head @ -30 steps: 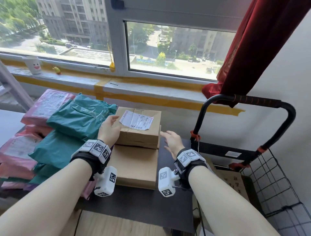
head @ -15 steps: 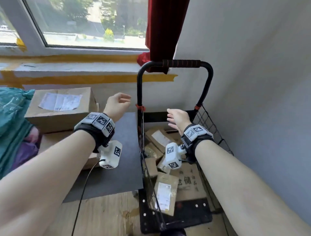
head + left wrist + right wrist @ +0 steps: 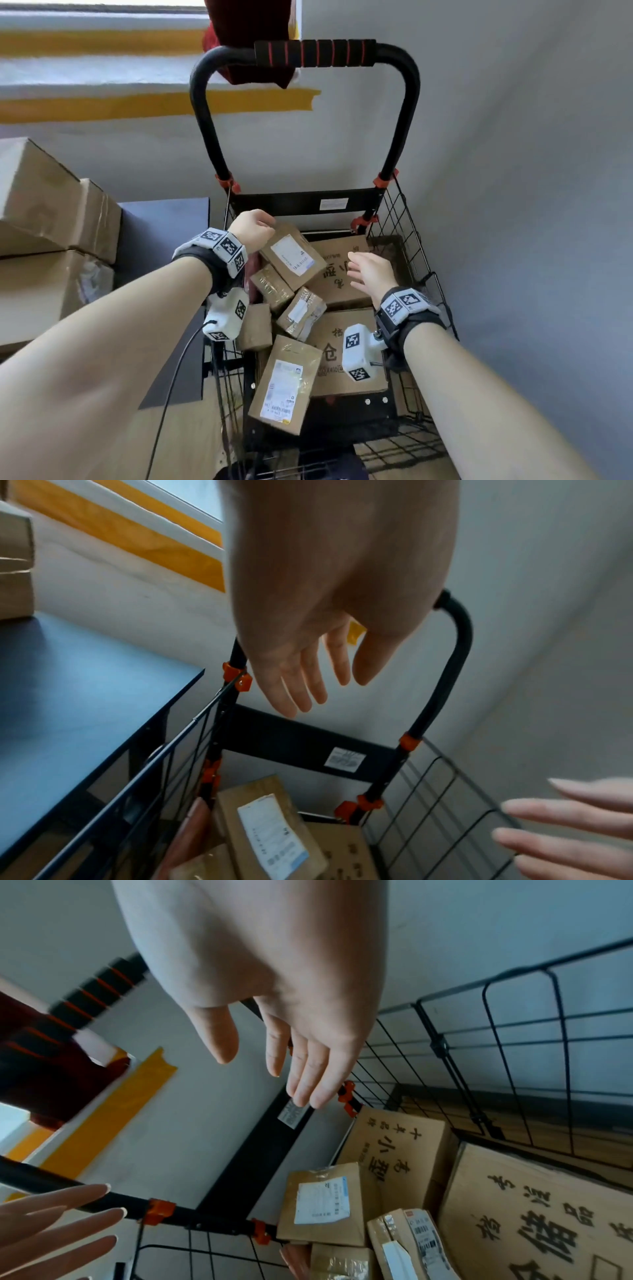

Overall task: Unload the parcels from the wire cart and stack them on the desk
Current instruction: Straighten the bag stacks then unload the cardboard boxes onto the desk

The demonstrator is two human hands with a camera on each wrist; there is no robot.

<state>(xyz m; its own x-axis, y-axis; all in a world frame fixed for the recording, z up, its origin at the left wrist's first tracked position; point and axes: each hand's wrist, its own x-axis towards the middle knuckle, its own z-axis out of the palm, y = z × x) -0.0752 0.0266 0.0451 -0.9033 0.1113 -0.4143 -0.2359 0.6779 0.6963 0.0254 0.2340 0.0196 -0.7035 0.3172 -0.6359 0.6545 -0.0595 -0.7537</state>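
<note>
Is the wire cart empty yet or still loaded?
Still loaded: several cardboard parcels lie jumbled inside the wire cart.

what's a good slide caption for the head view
Both open hands, left hand and right hand, reach over the cardboard parcels piled in the wire cart.

Wire cart [image 3: 416, 219]: black mesh, orange clips; handle [image 3: 315, 54] black foam with red rings.
Parcels [image 3: 291, 258]: brown cardboard, white printed labels; the larger boxes [image 3: 342, 274] carry black characters.
Desk [image 3: 164, 219]: dark grey top.
Wall tape [image 3: 137, 106]: yellow stripe.
Curtain [image 3: 253, 20]: dark red.
Wrist bands [image 3: 219, 245]: black, with white black-patterned marker tiles.
</note>
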